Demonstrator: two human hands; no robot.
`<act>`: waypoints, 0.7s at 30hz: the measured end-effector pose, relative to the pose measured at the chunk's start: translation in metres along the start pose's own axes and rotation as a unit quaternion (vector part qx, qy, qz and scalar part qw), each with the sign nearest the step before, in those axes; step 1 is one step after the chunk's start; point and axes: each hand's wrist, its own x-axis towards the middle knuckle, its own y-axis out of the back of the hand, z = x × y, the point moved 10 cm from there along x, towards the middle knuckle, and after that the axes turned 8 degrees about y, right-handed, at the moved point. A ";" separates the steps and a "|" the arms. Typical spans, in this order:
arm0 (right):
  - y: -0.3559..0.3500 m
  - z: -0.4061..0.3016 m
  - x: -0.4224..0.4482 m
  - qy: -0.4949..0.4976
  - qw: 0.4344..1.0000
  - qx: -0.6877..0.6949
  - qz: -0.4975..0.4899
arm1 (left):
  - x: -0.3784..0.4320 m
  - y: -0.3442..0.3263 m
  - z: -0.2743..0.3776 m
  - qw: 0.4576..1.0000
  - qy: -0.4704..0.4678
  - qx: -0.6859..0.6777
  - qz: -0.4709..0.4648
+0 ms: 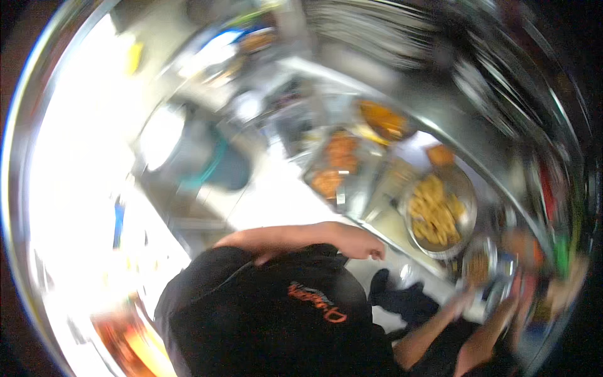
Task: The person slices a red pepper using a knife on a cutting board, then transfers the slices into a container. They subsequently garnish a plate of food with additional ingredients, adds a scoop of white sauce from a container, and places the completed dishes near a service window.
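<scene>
My left hand (365,246) is in front of my black shirt, beside the counter's edge, its fingers curled; its palm side is hidden. What seems to be my right hand (462,301) reaches to the lower right, blurred, near a small metal container of brown food (479,265); its grip cannot be made out. On the counter, a round metal bowl (471,207) holds yellow food pieces (434,212). Farther up stand trays of orange-red food (340,151) and a bowl of orange food (384,120).
A co-worker's forearm (490,330) and other blurred hands reach in at the right. A grey bin with a teal rim (231,165) stands on the floor at the left. The metal counter edge (410,257) runs diagonally. Dark shoes (410,301) show below it.
</scene>
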 end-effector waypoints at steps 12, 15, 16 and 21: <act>-0.225 -0.336 -0.052 0.042 0.952 0.127 -0.274 | -0.182 -0.003 -0.031 0.970 0.077 -0.081 0.214; -0.295 -0.416 -0.102 0.074 0.917 0.148 -0.363 | -0.240 0.014 -0.028 0.957 0.035 -0.056 0.284; -0.320 -0.444 -0.123 0.084 0.903 0.155 -0.392 | -0.267 0.017 -0.036 0.949 0.038 -0.055 0.308; -0.425 -0.589 -0.250 0.145 0.817 0.158 -0.535 | -0.433 0.016 -0.082 0.818 0.001 -0.288 0.499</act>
